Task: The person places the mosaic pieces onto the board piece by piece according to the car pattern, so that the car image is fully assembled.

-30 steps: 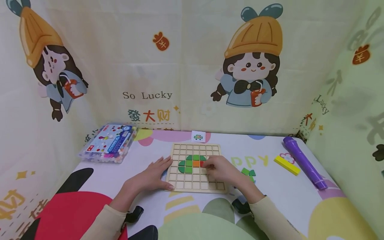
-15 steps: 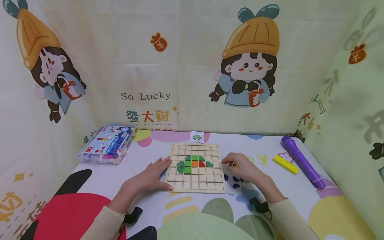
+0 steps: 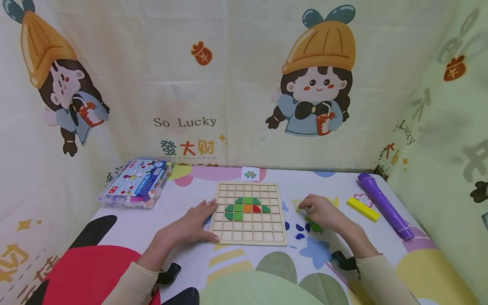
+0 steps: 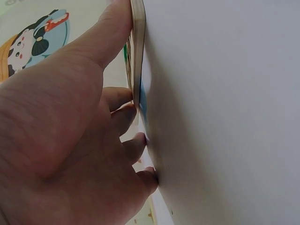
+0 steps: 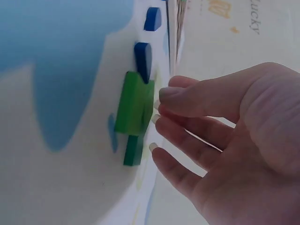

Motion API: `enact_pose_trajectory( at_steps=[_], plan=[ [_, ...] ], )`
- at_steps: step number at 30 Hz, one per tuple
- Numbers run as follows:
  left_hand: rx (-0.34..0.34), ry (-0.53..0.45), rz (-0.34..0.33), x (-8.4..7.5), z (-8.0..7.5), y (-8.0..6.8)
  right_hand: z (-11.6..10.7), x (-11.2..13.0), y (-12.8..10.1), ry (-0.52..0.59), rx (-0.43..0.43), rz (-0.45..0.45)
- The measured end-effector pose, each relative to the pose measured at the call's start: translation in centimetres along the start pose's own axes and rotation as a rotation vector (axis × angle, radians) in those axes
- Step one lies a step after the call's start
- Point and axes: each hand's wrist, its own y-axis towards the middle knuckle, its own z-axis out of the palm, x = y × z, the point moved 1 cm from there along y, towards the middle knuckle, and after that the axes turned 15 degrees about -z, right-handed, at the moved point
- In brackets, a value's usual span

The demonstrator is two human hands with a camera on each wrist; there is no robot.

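A wooden grid board (image 3: 244, 235) lies flat on the table, with green pieces (image 3: 238, 208), an orange square (image 3: 247, 208) and a red piece (image 3: 256, 209) in its cells. My left hand (image 3: 192, 222) rests along the board's left edge, fingers spread and thumb at the near corner; the left wrist view shows the fingertips against its side. To the right of the board, my right hand (image 3: 324, 212) hovers beside loose green pieces (image 3: 314, 225), fingers loosely bent. In the right wrist view nothing shows between thumb and fingers, close to a green block (image 5: 134, 105). Dark blue pieces (image 3: 300, 236) lie nearby.
Behind the board lies a small pattern card (image 3: 250, 173). A clear plastic box (image 3: 137, 182) of beads stands at the back left. A yellow bar (image 3: 363, 209) and a purple tube (image 3: 385, 205) lie on the right. Printed cloth hangs around the table.
My right hand has left the red piece on the board and moved right, to beside the loose green pieces. The left hand keeps its place on the board's edge.
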Motion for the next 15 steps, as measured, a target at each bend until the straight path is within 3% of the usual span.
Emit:
enact_pose_trajectory(
  at_steps=[8, 15],
  plan=[
    [-0.01, -0.004, -0.004, 0.13, 0.16, 0.19, -0.29, -0.28, -0.59, -0.031, 0.073, 0.049],
    [-0.007, -0.001, -0.004, 0.2, 0.25, 0.26, -0.24, -0.99, -0.81, -0.013, 0.073, 0.056]
  ],
)
